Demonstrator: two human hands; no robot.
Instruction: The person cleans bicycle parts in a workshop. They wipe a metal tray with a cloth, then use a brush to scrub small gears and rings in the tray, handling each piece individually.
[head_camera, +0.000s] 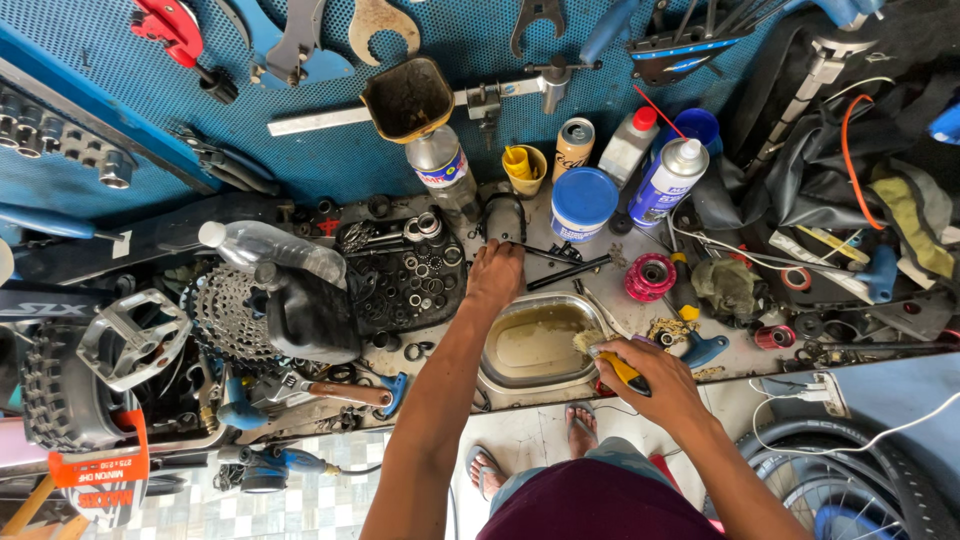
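My left hand (497, 272) reaches across the cluttered workbench, fingers down on the bench just behind a metal tray (500, 375) of murky brownish liquid; whether it grips anything I cannot tell. My right hand (650, 380) is closed on a brush with a yellow and black handle (622, 369), its bristles (588, 341) at the tray's right rim. A thin black rod tool (570, 272) lies just right of my left hand.
A black tray of washers and rings (405, 275), a cassette sprocket (222, 315), a plastic bottle (265, 248) and a pedal (130, 335) sit to the left. Spray cans (665, 180), a blue tub (583, 203) and a red hub (650, 277) stand behind. A blue pegboard holds wrenches. Bicycle wheel (850, 470) at lower right.
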